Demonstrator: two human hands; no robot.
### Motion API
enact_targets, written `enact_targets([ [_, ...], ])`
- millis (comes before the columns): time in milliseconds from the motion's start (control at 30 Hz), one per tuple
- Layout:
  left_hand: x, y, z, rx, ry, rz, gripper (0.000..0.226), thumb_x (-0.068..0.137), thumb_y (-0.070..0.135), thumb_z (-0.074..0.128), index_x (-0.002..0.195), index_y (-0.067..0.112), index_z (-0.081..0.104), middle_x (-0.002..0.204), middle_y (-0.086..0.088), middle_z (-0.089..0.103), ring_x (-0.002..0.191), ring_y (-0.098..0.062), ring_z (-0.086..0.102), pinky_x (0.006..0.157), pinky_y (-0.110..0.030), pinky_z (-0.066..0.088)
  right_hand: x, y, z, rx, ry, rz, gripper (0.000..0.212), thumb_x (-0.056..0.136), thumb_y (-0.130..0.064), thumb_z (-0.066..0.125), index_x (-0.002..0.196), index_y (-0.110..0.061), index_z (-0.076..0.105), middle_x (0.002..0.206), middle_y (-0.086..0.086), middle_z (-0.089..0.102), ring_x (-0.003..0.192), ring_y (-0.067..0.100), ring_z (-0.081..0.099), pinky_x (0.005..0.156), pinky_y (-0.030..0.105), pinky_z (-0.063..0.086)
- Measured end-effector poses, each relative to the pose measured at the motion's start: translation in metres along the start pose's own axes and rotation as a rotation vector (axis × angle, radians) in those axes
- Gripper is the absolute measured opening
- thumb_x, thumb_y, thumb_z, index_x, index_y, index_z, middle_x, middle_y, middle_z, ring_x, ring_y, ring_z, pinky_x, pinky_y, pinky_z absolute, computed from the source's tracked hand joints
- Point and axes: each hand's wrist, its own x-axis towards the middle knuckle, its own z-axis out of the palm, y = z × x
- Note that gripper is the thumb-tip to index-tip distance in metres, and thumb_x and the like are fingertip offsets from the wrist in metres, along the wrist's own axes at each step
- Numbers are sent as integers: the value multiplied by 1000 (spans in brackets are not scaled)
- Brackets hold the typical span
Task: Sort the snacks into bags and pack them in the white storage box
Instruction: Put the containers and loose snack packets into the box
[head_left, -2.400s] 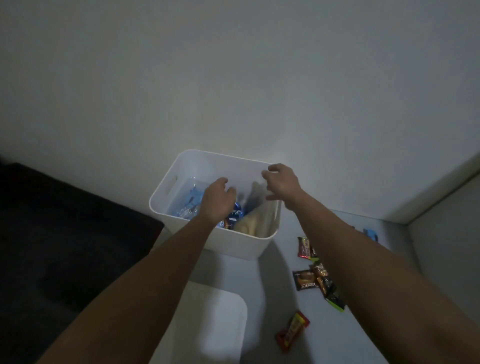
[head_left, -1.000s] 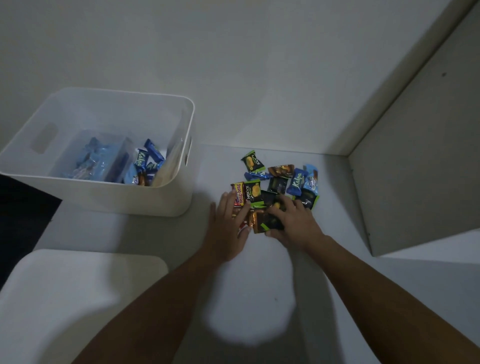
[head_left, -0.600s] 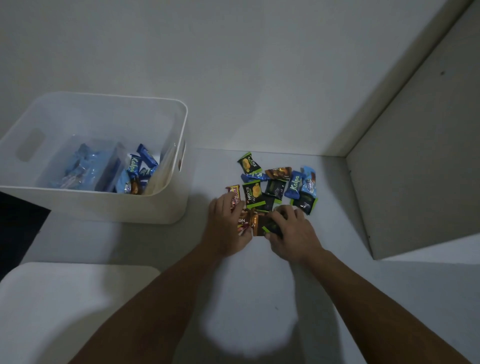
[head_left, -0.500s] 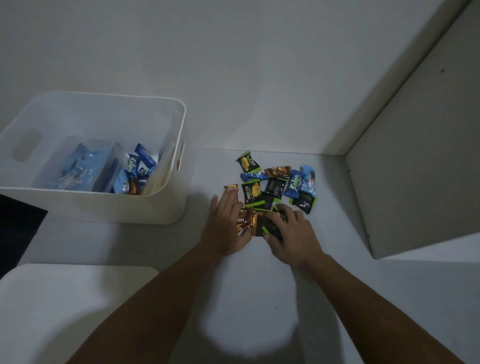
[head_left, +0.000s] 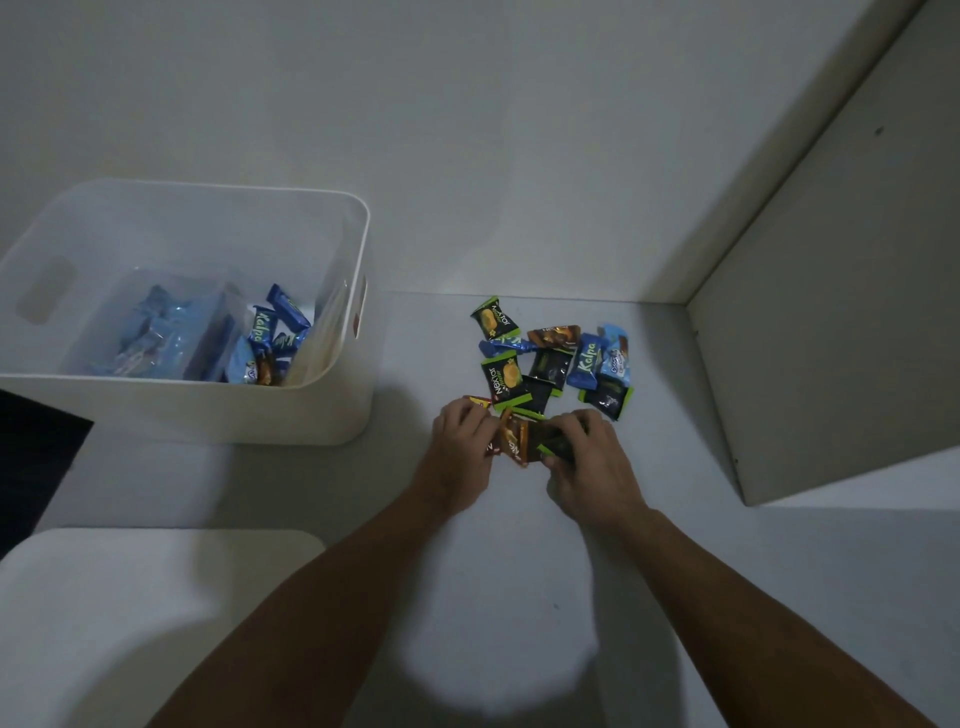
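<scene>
A white storage box (head_left: 291, 421) stands at the left, with clear bags of blue snacks (head_left: 171, 338) inside and loose blue packets (head_left: 265, 338) beside them. A pile of small snack packets (head_left: 550, 364) in green-black, blue and brown wrappers lies on the white surface to the right of the box. My left hand (head_left: 462, 457) curls over red and brown packets (head_left: 511, 441) at the pile's near edge. My right hand (head_left: 592, 467) closes on a black-green packet (head_left: 556, 447) next to them. The two hands almost touch.
A flat white lid (head_left: 130, 613) lies at the lower left. A white wall runs behind the surface, and an upright white panel (head_left: 841, 322) closes off the right side. Dark floor (head_left: 31, 457) shows at the far left edge.
Both hands left the box and came to the snack pile. Over the last second they drew the nearest packets together, fingers curling around them.
</scene>
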Motion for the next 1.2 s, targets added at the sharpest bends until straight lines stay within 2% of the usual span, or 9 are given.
enact_targets([
  [100,-2,0,1,20,-4,-20,28,75,17,48,95,7,64,100,-10,65,102,-32,53,75,-40,50,-6,-2,-4,11,54,18,40,80,-16,68,117,-22,54,120,3,47,106,22,44,86,36,47],
  [267,-3,3,2,33,18,-44,24,77,14,49,94,7,64,99,-10,65,98,-32,57,72,-38,49,-19,0,-6,-137,81,109,43,86,-27,63,126,-28,47,136,3,39,116,24,44,88,40,47],
  [433,-6,7,-1,-13,92,-92,16,80,8,51,92,4,61,92,-13,63,88,-33,57,66,-42,50,-23,-2,-15,117,67,188,39,83,-8,64,119,-21,55,129,4,39,113,25,50,94,38,50],
  [567,-4,16,-20,-46,159,-69,17,85,14,50,85,1,62,84,-14,62,79,-32,56,62,-42,49,-23,-10,-38,244,50,244,38,82,0,64,117,-15,58,126,8,41,111,24,49,93,24,41],
  [700,10,32,-61,-105,193,-75,9,80,7,55,87,5,59,90,-11,60,89,-24,45,69,-38,44,-9,-25,-69,237,55,224,43,80,1,66,120,-12,57,125,12,43,111,30,51,90,23,38],
  [900,44,41,-151,-94,267,-60,24,75,16,40,89,8,57,94,-10,57,96,-24,42,77,-39,43,38,-89,-126,294,174,152,38,81,-1,67,114,-17,58,118,10,46,106,27,53,89,25,41],
  [1000,51,31,-194,-32,337,-121,15,76,4,55,90,7,57,97,-12,57,97,-29,48,80,-43,47,60,-129,-144,360,218,79,37,81,-2,68,113,-18,57,114,8,44,100,23,54,87,29,47],
  [1100,48,6,-227,-21,369,-201,17,77,-2,60,92,5,57,100,-15,57,99,-33,49,81,-46,48,79,-171,-151,368,203,18,37,83,-5,68,116,-16,56,111,6,41,92,16,48,82,18,35],
  [1200,37,-25,-250,-20,381,-290,16,80,11,48,92,6,58,98,-15,57,97,-33,48,80,-49,47,95,-211,-145,398,167,-11,35,84,-8,68,116,-18,56,111,6,42,89,15,47,83,19,35],
])
